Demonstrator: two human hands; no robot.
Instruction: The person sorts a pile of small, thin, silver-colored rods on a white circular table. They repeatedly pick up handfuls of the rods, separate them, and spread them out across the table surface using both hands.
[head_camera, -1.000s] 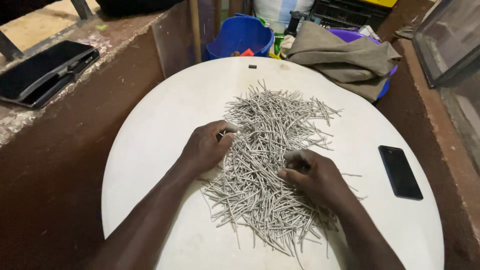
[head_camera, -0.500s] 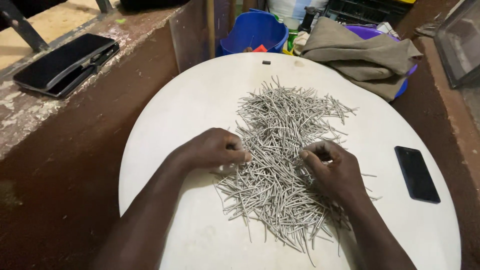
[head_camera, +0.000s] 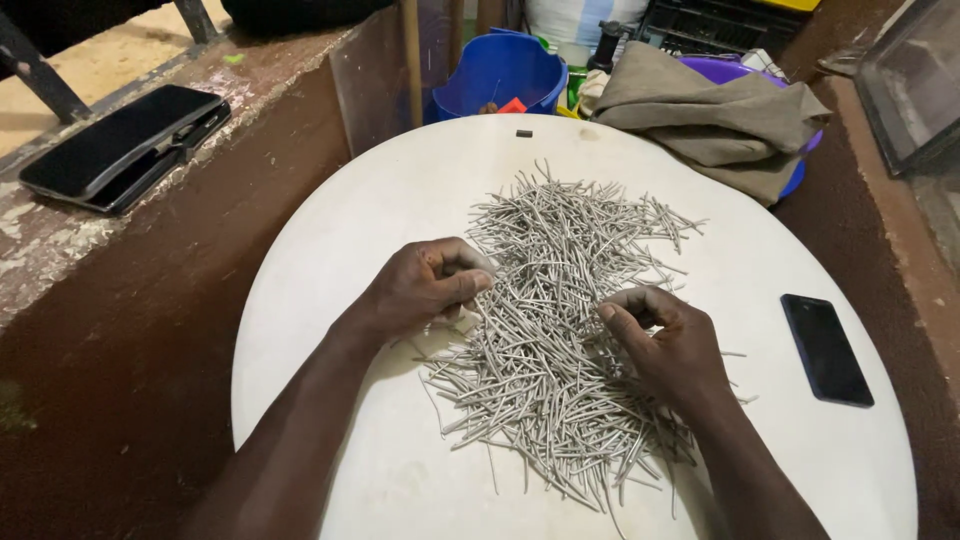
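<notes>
Nails (head_camera: 565, 330) lie heaped across the middle of our round white table (head_camera: 330, 300) (thin grey ones, pointing every way). We see our left hand (head_camera: 425, 285) at the heap's left edge, fingers curled shut with the thumb pressed to them, though what they pinch we cannot tell. Our right hand (head_camera: 665, 345) rests on the heap's right side, fingers bent in over the nails. Behind the table lie a crumpled cloth (head_camera: 710, 115) and a blue bucket (head_camera: 500, 75). A dark phone (head_camera: 826, 348) lies near the right hand.
</notes>
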